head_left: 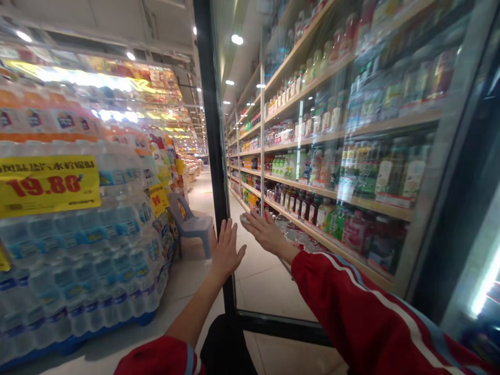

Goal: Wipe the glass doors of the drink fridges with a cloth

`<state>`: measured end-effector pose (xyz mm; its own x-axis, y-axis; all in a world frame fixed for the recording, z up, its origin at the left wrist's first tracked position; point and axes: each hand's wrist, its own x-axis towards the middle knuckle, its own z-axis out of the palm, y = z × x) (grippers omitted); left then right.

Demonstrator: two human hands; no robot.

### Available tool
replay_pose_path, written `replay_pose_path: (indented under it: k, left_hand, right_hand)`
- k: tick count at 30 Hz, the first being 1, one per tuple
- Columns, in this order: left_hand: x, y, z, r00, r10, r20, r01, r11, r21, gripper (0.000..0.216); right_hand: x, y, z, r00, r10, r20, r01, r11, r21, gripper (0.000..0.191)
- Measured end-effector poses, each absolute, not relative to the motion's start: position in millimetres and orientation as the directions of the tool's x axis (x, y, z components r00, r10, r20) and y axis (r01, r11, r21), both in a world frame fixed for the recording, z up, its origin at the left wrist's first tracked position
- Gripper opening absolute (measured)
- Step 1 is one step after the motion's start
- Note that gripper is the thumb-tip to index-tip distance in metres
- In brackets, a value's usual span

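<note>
In the head view, the left hand (226, 250) lies flat, fingers spread and released, against the black metal frame of the tall glass cooler door (214, 130) at centre. The right hand (265, 232), also released, presses the pane just right. Shrink-wrapped water bottle packs (78, 250) stand near left.

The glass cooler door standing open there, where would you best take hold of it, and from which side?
Probably the black frame edge of the glass door, gripped from the aisle side. It is a narrow upright strip that fingers can wrap, and the left hand already lies flat at it. The right hand is flat on smooth glass, with nothing to grip. No handle shows.
</note>
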<state>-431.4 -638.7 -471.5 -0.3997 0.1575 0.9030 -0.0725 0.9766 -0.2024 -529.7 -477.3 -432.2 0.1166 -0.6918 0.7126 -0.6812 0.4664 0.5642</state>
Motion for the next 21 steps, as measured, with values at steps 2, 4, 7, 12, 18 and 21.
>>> replay_pose_path:
  k: [2,4,7,12,18,21]
  left_hand:
    - [-432.4,-635.1,-474.2,-0.429,0.164,0.888,-0.049,0.978,-0.204,0.065]
    - [-434.3,-632.4,-475.8,-0.443,0.169,0.881,-0.033,0.978,-0.205,0.065]
    - [-438.9,-627.7,-474.9,-0.425,0.178,0.888,-0.025,0.978,-0.208,0.065]
    - [-447.6,-612.5,-472.0,-0.395,0.2,0.897,0.011,0.977,-0.213,0.066]
    - [-456.9,-594.4,-475.6,-0.376,0.224,0.899,0.089,0.975,-0.205,0.064]
    - [-459.0,-589.7,-474.2,-0.37,0.232,0.9,0.112,0.972,-0.204,0.064]
  right_hand:
    - [-528.7,-469.4,-445.3,0.119,-0.727,0.677,-0.688,0.432,0.584,0.049]
    - [-529.2,-462.4,-448.0,0.115,-0.736,0.667,-0.68,0.431,0.593,0.049]
    - [-532.6,-451.9,-429.7,0.098,-0.64,0.762,-0.647,0.541,0.537,0.046]
    - [-541.3,-428.4,-402.4,0.062,-0.402,0.913,-0.574,0.734,0.362,0.038]
    - [-543.6,-416.0,-416.5,0.0,-0.445,0.895,-0.588,0.724,0.36,0.041]
    - [-543.2,-418.6,-407.2,-0.024,-0.526,0.85,-0.614,0.678,0.403,0.048]
